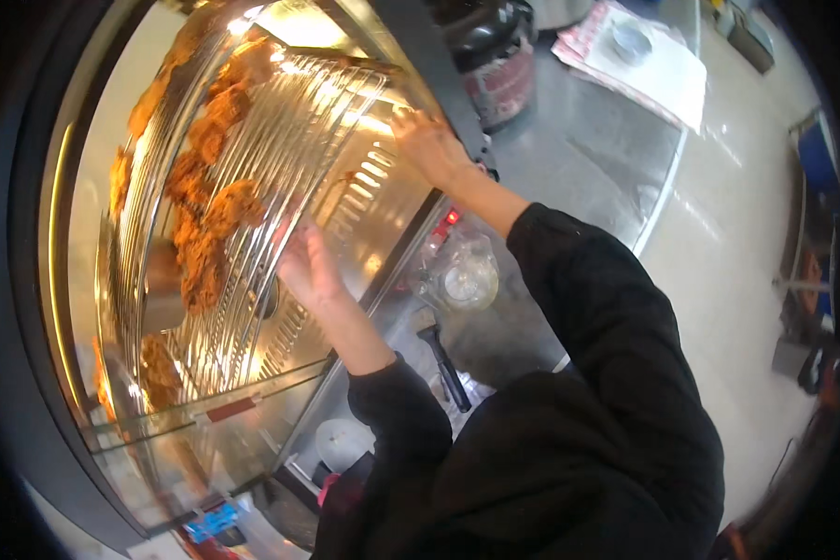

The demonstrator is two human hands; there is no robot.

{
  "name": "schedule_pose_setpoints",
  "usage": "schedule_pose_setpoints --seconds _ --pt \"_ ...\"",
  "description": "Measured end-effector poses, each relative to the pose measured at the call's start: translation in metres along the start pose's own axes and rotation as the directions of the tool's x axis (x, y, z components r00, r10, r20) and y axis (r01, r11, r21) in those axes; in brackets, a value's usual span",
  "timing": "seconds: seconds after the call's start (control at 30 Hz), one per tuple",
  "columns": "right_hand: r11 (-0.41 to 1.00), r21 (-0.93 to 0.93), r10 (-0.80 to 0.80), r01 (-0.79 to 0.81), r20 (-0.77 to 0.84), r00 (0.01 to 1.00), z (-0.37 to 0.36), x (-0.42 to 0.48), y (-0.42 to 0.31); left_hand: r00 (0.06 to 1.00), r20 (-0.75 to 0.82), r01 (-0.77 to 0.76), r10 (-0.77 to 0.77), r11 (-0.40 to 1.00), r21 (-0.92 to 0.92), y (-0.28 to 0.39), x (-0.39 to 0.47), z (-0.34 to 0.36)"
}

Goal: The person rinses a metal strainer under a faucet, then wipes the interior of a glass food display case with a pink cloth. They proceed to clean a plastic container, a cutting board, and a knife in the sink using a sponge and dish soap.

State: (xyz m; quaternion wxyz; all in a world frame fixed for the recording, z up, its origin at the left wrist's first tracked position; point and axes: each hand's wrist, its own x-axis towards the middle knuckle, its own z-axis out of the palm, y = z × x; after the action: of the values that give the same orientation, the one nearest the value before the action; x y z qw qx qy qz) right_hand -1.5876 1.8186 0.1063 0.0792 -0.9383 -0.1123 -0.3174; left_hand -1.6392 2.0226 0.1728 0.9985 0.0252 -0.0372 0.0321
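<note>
Both my hands reach into a lit glass-fronted food warmer. My left hand [306,266] is under the front edge of a wire rack [280,154], its thumb apart; whether its fingers grip the wires is hard to see. Near the rack's upper right corner is my right hand [427,143], fingers spread beside the cabinet's frame, with nothing visible in it. Pieces of fried chicken [199,252] lie in a row on the rack, farther in than my left hand. More fried food [157,371] is at the lower left of the cabinet. Beneath the rack shows a slotted metal floor [374,171].
Along the cabinet's open side runs a metal counter [588,161]. On it are a black-handled brush [444,364], a clear plastic-wrapped container [469,276], a large dark jar [497,70] and a white cloth [651,77]. A glass pane [252,402] edges the cabinet's near end.
</note>
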Motion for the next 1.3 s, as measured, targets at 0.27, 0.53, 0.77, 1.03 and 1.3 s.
schedule_pose_setpoints --seconds 0.27,0.53,0.77,1.03,1.3 --pt "0.998 0.052 -0.02 0.03 -0.182 0.983 0.0 -0.006 0.0 0.993 -0.024 0.113 -0.115 0.991 -0.076 0.001 0.0 0.007" --pt "0.977 0.213 0.039 -0.011 -0.128 0.991 0.011 -0.008 -0.006 0.994 -0.1 0.051 -0.047 0.998 0.032 0.011 0.004 0.007" --pt "0.953 0.299 0.128 -0.054 -0.232 0.964 0.031 -0.002 -0.016 0.992 -0.109 0.057 -0.058 0.998 -0.011 0.007 -0.001 0.013" --pt "0.941 0.334 0.079 -0.055 -0.059 0.995 -0.011 -0.011 -0.009 0.992 -0.124 0.024 -0.012 0.995 0.098 0.008 -0.006 0.013" --pt "0.974 0.213 0.083 -0.073 -0.04 0.996 -0.006 -0.007 -0.009 0.993 -0.092 0.079 -0.074 0.995 0.056 0.013 0.005 0.01"
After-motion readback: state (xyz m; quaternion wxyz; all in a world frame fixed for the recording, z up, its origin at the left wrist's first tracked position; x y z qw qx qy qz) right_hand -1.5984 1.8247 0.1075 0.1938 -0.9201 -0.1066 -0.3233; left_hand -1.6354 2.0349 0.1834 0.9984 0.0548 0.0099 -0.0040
